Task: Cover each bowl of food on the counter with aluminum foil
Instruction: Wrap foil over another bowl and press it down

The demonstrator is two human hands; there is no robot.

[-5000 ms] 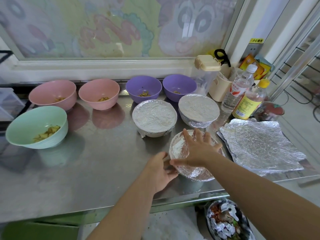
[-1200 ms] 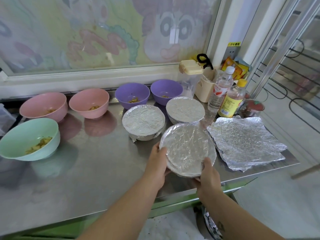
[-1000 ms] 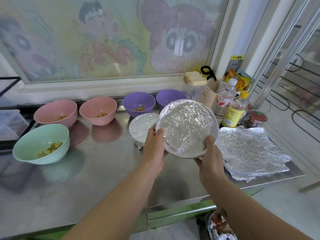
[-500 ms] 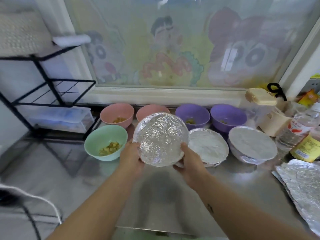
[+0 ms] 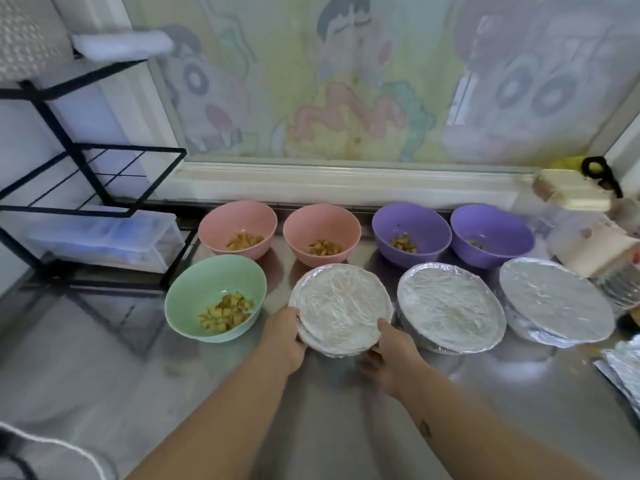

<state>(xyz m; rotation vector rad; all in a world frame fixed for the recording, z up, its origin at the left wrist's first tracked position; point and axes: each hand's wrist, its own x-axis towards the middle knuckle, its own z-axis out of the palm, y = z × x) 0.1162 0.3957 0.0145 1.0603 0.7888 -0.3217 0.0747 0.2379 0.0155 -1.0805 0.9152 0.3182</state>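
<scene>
Round foil-covered bowl sits mid-bench in the front row, just right of the uncovered mint-green bowl. Left hand and right hand clasp its near rim, fingers curled on the foil. Step: setting the finished bowl down. Next likely: let go, fetch a sheet from the crinkled foil stack at the right edge, cover the green bowl.
</scene>
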